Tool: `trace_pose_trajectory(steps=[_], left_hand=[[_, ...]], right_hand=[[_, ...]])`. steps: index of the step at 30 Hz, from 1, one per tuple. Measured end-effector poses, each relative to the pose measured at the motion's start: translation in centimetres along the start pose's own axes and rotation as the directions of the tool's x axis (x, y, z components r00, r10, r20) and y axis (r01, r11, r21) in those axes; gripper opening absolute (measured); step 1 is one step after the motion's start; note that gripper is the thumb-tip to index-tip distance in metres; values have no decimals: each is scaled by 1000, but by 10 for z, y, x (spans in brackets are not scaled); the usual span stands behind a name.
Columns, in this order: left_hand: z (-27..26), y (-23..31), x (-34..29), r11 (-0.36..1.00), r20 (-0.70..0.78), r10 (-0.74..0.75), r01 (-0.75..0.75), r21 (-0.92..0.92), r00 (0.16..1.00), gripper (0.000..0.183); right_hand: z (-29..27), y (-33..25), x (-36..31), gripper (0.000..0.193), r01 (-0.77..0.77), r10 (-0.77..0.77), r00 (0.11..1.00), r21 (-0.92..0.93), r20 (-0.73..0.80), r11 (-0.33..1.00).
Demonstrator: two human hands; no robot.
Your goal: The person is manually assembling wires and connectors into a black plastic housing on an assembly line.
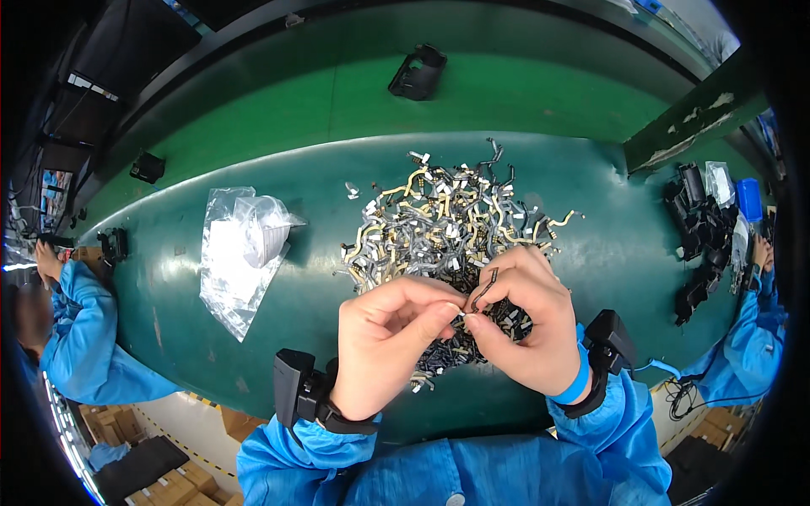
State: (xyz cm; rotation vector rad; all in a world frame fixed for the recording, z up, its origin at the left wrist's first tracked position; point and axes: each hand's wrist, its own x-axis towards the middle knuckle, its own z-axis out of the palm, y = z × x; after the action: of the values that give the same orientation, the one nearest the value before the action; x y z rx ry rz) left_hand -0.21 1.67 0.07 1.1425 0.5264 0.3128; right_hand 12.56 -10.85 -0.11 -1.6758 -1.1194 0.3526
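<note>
Over the near part of a big pile of short cables [439, 211], my two hands meet fingertip to fingertip. Between them is one short black cable [485, 289] with a small pale end. My right hand [536, 308] pinches it between thumb and forefinger, and the cable's dark length curls up past those fingers. My left hand [392, 333] has its thumb and forefinger closed at the pale end, which they mostly cover. The pile mixes black, grey and yellowish cables with white connectors.
The green table [169, 278] carries a clear plastic bag [245, 253] on the left. Black plastic parts [700, 228] and a blue bin [748, 200] are on the right. A black part [418, 72] sits at the back. Co-workers in blue sleeves [93, 329] are at both sides.
</note>
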Motion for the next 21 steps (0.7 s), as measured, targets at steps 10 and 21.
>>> trace_pose_trajectory(steps=[10, 21], left_hand=[[9, 0, 0, 619, 67, 510, -420, 663, 858, 16], [9, -2, 1, 350, 229, 572, -487, 801, 788, 19]], right_hand=[[4, 2, -5, 17, -29, 35, 998, 103, -50, 994], [6, 0, -2, 18, 6, -7, 996, -17, -87, 1000]])
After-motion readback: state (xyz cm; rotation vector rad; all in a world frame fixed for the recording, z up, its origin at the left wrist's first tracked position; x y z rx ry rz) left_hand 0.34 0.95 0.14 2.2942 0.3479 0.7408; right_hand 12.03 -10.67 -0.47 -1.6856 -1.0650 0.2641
